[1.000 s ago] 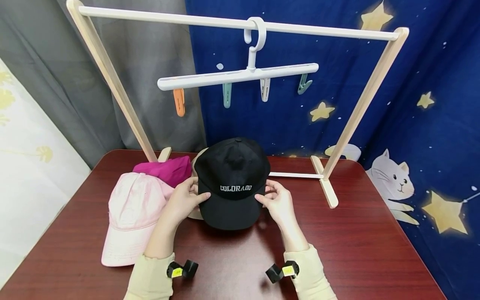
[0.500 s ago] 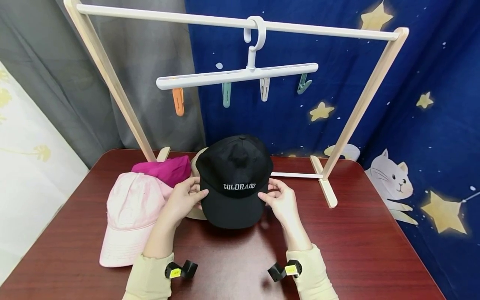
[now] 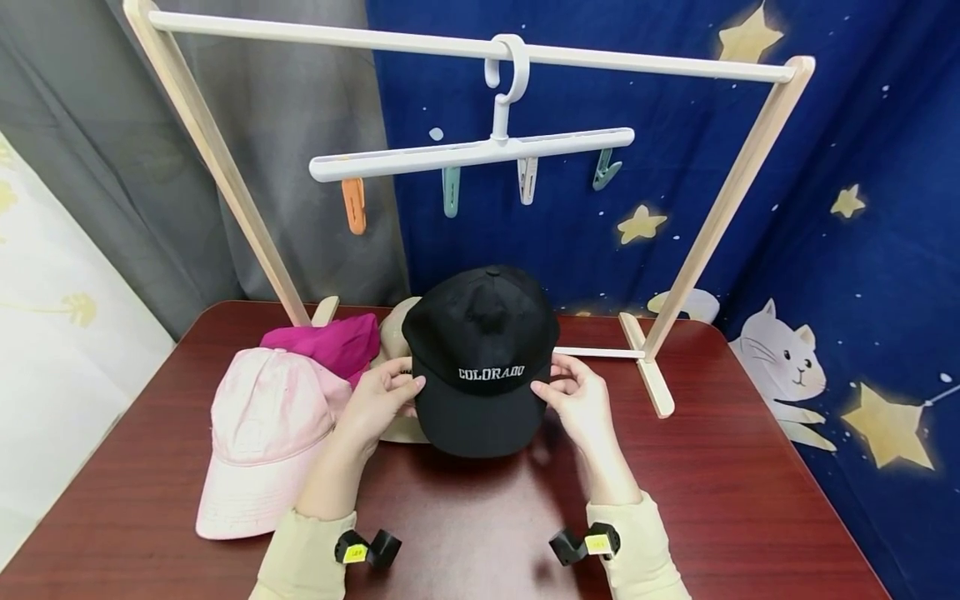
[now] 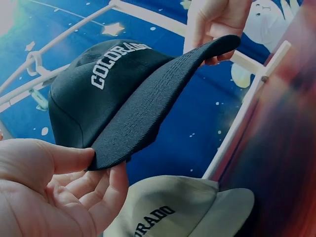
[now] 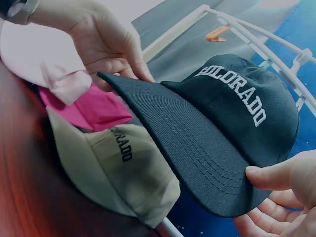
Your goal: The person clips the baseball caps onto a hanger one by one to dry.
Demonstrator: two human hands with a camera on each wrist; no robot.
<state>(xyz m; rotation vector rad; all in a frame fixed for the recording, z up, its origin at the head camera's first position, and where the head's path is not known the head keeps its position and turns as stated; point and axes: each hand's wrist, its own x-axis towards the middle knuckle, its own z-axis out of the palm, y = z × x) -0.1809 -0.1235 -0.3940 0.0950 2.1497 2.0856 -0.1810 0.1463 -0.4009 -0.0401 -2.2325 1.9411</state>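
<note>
A black baseball cap [image 3: 483, 325] with white COLORADO lettering is held up in front of me, brim toward me. My left hand [image 3: 378, 400] pinches one side of the brim, thumb on top and fingers beneath. On the other side, my right hand [image 3: 581, 400] pinches the brim the same way. The right wrist view shows the cap raised above a beige cap [image 5: 133, 168] that bears dark lettering. In the head view the black cap hides most of that beige cap. A pink cap [image 3: 273, 408] lies left of my left forearm, with a magenta cap [image 3: 330, 343] behind it.
A wooden rack [image 3: 723, 200] stands on the dark red table [image 3: 720, 500]. From its top bar hangs a white hanger [image 3: 472, 155] with an orange clip [image 3: 354, 206], a white clip [image 3: 527, 181] and green ones. Curtains [image 3: 300, 167] hang behind the table.
Both hands have shifted slightly to the right with the black cap between them, uncovering more of the beige cap. The hanger and the pink cap stay in place.
</note>
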